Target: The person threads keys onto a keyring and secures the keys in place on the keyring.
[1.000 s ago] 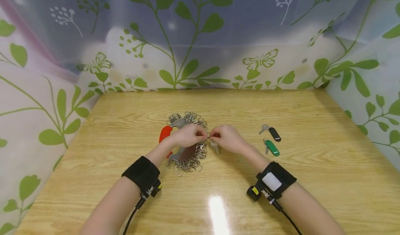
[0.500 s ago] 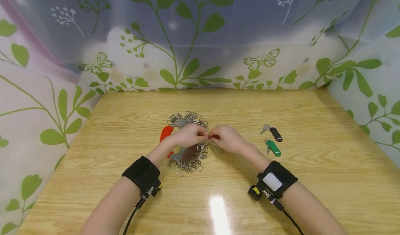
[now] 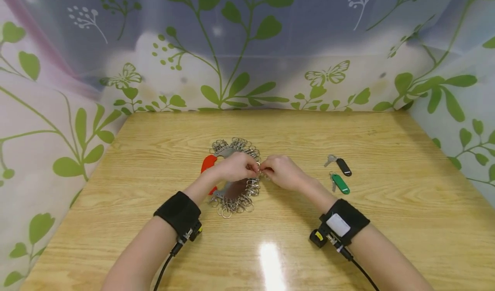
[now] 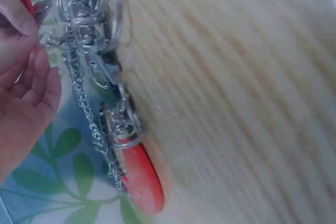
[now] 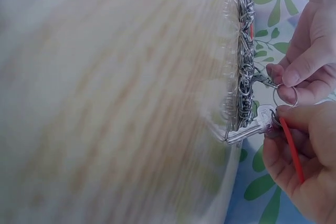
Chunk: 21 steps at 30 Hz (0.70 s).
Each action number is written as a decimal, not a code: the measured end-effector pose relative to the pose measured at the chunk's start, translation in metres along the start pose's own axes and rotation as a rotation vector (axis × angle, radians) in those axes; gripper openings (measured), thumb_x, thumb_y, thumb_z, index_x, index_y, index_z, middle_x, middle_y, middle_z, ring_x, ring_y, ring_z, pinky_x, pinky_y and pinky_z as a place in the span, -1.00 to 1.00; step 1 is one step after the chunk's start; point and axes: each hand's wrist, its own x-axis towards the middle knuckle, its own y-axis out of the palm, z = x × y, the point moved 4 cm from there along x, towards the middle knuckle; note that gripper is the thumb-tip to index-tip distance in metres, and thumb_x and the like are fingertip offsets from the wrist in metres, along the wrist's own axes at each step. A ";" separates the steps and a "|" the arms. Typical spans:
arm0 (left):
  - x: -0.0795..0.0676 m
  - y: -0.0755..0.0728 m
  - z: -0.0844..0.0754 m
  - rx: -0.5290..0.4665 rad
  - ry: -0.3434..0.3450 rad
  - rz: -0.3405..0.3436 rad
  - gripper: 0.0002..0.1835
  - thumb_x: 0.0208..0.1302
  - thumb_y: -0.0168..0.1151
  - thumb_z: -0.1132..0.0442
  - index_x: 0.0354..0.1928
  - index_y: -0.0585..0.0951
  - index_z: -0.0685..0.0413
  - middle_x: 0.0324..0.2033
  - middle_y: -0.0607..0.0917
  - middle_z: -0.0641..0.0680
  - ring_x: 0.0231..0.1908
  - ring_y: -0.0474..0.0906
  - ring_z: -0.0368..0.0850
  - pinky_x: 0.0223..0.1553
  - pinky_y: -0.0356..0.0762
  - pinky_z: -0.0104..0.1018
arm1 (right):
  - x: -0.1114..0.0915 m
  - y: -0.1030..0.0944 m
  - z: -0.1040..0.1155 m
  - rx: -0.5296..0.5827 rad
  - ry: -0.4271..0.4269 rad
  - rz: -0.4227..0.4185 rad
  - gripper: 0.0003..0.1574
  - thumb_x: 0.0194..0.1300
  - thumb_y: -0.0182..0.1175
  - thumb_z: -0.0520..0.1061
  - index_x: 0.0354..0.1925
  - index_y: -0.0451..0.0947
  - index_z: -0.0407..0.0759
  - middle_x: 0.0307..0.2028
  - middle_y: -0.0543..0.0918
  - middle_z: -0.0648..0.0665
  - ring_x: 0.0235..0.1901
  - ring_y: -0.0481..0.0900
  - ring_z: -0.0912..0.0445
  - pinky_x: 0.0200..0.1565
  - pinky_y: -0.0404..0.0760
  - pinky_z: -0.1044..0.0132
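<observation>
A leaf-and-butterfly patterned cloth (image 3: 294, 37) is hung behind and along both sides of a wood-grain surface (image 3: 232, 252). Left of the surface's centre, a rounded metal holder (image 3: 236, 191), fringed with bunched clasps and fitted with a red handle (image 3: 209, 163), is partly covered by the left arm. Black bands (image 3: 178, 212) are strapped around both wrists, each fitted with a small camera. The left hand (image 3: 239, 167) and right hand (image 3: 286, 171) are brought together at the holder's right edge, fingertips nearly meeting, each clamped in a pinch. To their right, well apart, a green tag (image 3: 340, 183) and, just beyond it, a black tag (image 3: 343, 166) are laid flat, each joined to a key. A red tag (image 5: 293, 153) is gripped in the right hand, its silver key (image 5: 252, 131) left dangling below the fingertips. A thin split ring (image 5: 296, 96) is pinched by the left hand beside the clasps.
</observation>
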 end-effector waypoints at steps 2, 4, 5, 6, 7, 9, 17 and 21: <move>0.001 0.000 0.000 0.025 -0.006 -0.024 -0.91 0.17 0.12 0.27 -0.33 0.60 0.05 -0.42 0.58 -0.08 -0.44 0.44 -0.24 -0.39 0.42 -0.33 | -0.001 0.000 -0.001 0.012 0.020 0.003 -0.87 0.07 0.15 -0.32 -0.35 0.57 -0.21 -0.41 0.60 -0.08 -0.40 0.50 0.18 -0.32 0.49 0.39; 0.002 -0.001 0.000 0.045 -0.017 -0.048 -0.91 0.17 0.12 0.27 -0.33 0.60 0.05 -0.42 0.58 -0.07 -0.46 0.44 -0.24 -0.40 0.42 -0.33 | -0.001 -0.001 -0.002 0.025 0.040 0.009 -0.88 0.07 0.16 -0.31 -0.35 0.57 -0.21 -0.41 0.59 -0.08 -0.42 0.49 0.19 -0.34 0.48 0.40; 0.003 -0.001 0.001 0.054 -0.021 -0.058 -0.91 0.17 0.11 0.27 -0.33 0.60 0.05 -0.43 0.58 -0.07 -0.47 0.44 -0.24 -0.41 0.41 -0.34 | -0.002 -0.001 -0.002 0.031 0.051 0.013 -0.89 0.07 0.16 -0.30 -0.34 0.56 -0.22 -0.41 0.59 -0.08 -0.43 0.48 0.20 -0.35 0.48 0.40; 0.004 -0.001 0.001 0.062 -0.021 -0.068 -0.91 0.17 0.11 0.27 -0.34 0.60 0.05 -0.43 0.58 -0.07 -0.47 0.43 -0.24 -0.41 0.41 -0.34 | -0.002 -0.001 -0.003 0.039 0.065 0.020 -0.89 0.08 0.15 -0.30 -0.34 0.56 -0.22 -0.41 0.59 -0.08 -0.44 0.48 0.21 -0.36 0.48 0.41; 0.004 -0.001 0.001 0.071 -0.022 -0.078 -0.91 0.17 0.12 0.27 -0.34 0.60 0.05 -0.44 0.58 -0.07 -0.47 0.44 -0.25 -0.42 0.41 -0.35 | -0.002 -0.001 -0.003 0.050 0.080 0.027 -0.89 0.08 0.15 -0.30 -0.34 0.56 -0.23 -0.41 0.59 -0.08 -0.45 0.47 0.22 -0.37 0.48 0.40; 0.005 -0.002 0.001 0.081 -0.024 -0.093 -0.91 0.17 0.11 0.27 -0.35 0.60 0.06 -0.46 0.57 -0.07 -0.50 0.43 -0.24 -0.44 0.41 -0.35 | -0.002 -0.001 -0.004 0.074 0.114 0.042 -0.89 0.10 0.14 -0.30 -0.33 0.56 -0.23 -0.41 0.58 -0.09 -0.46 0.45 0.23 -0.39 0.47 0.40; 0.006 -0.002 0.000 0.112 0.011 -0.094 -0.89 0.19 0.07 0.28 -0.39 0.58 0.07 -0.55 0.53 -0.07 -0.59 0.36 -0.21 -0.48 0.33 -0.36 | -0.003 0.001 -0.011 0.145 0.217 0.122 -0.90 0.15 0.11 -0.27 -0.33 0.55 -0.23 -0.43 0.57 -0.05 -0.52 0.42 0.25 -0.43 0.47 0.37; 0.006 -0.002 -0.005 0.112 0.035 -0.071 -0.88 0.21 0.03 0.29 -0.38 0.55 0.10 -0.55 0.50 -0.04 -0.59 0.34 -0.20 -0.47 0.31 -0.35 | -0.002 0.000 -0.010 0.123 0.199 0.120 -0.91 0.14 0.12 -0.27 -0.35 0.56 -0.21 -0.44 0.57 -0.04 -0.50 0.43 0.24 -0.41 0.47 0.35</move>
